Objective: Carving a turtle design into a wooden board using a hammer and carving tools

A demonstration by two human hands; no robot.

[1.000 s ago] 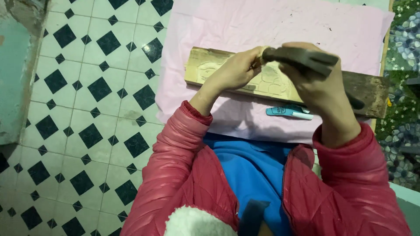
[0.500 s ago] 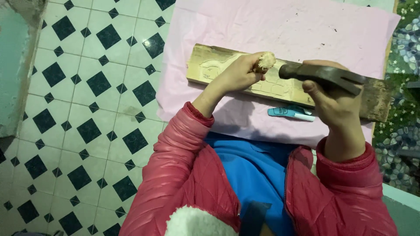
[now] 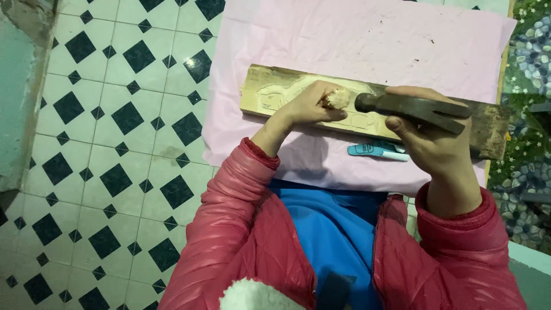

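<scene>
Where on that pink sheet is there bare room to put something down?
The widest free patch of the pink sheet lies beyond the carved wooden plank. A narrower strip lies between the plank and the sheet's near edge, left of the blue pen. It is crowded over the plank, where the left hand holds a chisel and the right hand a hammer.

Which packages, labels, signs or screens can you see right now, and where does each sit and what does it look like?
Only one labelled thing shows: a small flat blue tool with a white tip and a pale label patch, lying on the pink cloth just below the carved wooden plank, beside the right hand.
No packages, signs or screens in view.
</scene>
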